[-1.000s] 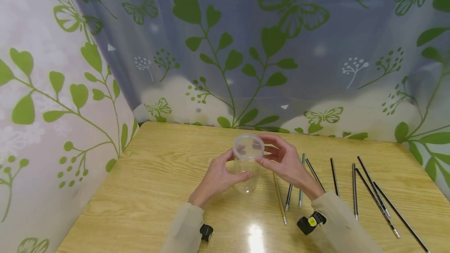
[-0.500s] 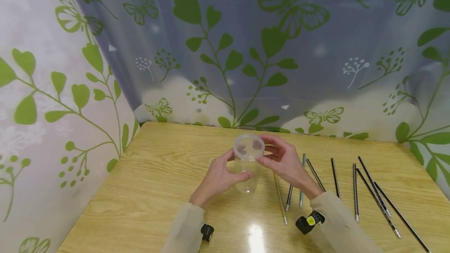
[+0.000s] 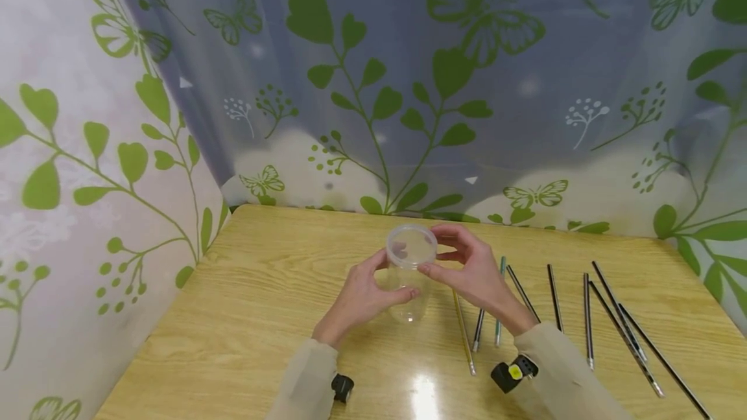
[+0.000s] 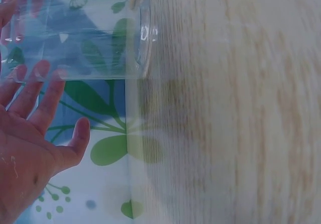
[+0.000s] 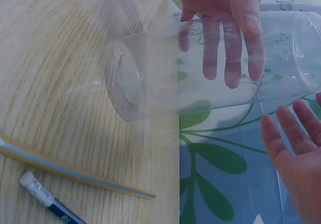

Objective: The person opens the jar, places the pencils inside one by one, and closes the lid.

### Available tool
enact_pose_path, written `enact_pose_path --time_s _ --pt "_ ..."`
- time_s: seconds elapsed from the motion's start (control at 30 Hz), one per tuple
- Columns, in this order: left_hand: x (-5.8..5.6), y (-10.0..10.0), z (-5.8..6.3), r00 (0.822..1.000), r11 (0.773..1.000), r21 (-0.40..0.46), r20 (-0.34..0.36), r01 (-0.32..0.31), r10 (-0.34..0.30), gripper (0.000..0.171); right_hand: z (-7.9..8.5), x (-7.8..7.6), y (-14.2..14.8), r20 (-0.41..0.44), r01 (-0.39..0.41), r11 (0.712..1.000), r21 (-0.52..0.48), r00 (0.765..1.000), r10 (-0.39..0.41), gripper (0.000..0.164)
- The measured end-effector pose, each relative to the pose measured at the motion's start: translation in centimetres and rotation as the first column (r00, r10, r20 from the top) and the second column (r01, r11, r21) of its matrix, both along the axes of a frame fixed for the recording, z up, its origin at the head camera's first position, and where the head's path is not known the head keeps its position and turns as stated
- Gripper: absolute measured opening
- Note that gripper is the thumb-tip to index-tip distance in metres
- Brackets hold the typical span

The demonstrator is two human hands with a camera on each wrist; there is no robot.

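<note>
A clear plastic jar (image 3: 410,310) with a round translucent rim (image 3: 411,246) stands upright over the wooden table; whether a lid covers it I cannot tell. My left hand (image 3: 362,297) holds its body, thumb across the front, and in the right wrist view several of its fingers (image 5: 231,53) show through the clear wall. At the top, my right hand (image 3: 474,272) has its thumb against the near side of the rim and its other fingers on the far right side. The lower fingers (image 5: 273,138) of that hand spread away from the jar in the right wrist view.
Several pencils lie scattered on the table (image 3: 245,316) to the right, among them a yellow pencil (image 3: 463,332) closest to the jar, a teal pencil (image 3: 498,330) and black ones such as this pencil (image 3: 554,297). A leaf-patterned curtain (image 3: 373,148) hangs behind the table.
My right thumb has slid slightly left along the rim, and its fingers no longer show through the rim's opening. My left hand and the jar stay nearly where they were.
</note>
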State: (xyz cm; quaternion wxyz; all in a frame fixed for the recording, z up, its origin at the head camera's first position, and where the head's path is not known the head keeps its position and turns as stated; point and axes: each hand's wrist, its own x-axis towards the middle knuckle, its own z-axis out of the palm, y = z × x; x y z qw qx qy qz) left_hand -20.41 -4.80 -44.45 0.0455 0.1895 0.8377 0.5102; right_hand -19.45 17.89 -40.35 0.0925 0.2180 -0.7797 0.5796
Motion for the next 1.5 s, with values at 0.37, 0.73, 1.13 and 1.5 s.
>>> enact_pose_path --time_s 0.37,0.73,1.13,1.5 --pt "0.1 -0.1 0.1 1.000 1.000 -0.002 0.006 -0.001 0.001 0.080 -0.5 -0.6 0.3 0.021 -0.082 0.995 -0.053 0.996 0.084 0.054" --pt "0.1 -0.1 0.1 1.000 1.000 0.009 0.016 0.003 -0.003 0.078 -0.8 -0.9 1.0 0.099 -0.128 0.991 -0.050 0.986 0.132 0.055" --pt "0.0 -0.1 0.0 1.000 1.000 0.002 0.010 -0.007 0.007 0.075 -0.3 -0.2 -0.3 0.033 -0.020 0.999 -0.036 0.999 0.021 0.058" --pt "0.1 -0.1 0.1 1.000 1.000 0.004 0.014 -0.003 0.003 0.073 -0.5 -0.6 0.1 0.041 -0.102 0.992 -0.076 0.994 0.105 0.055"
